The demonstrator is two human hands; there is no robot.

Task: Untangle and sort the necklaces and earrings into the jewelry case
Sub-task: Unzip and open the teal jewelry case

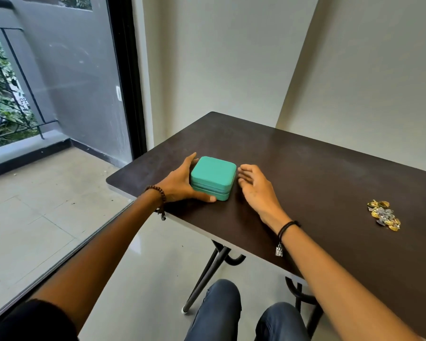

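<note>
Left hand [180, 183] grasped the teal square jewelry case [213, 177] (lid down); right hand [253, 185] lay released just right of it.

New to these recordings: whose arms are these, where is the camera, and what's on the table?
No machine here: a person works with bare hands, and the one picture comes from a camera on their head, looking down. The left hand holds the closed teal case by its left side, thumb along the front. The right hand is open beside the case's right side; contact is unclear. The case stands on a dark table. Off to the right lies a tangled pile of jewelry, held by neither hand.
</note>
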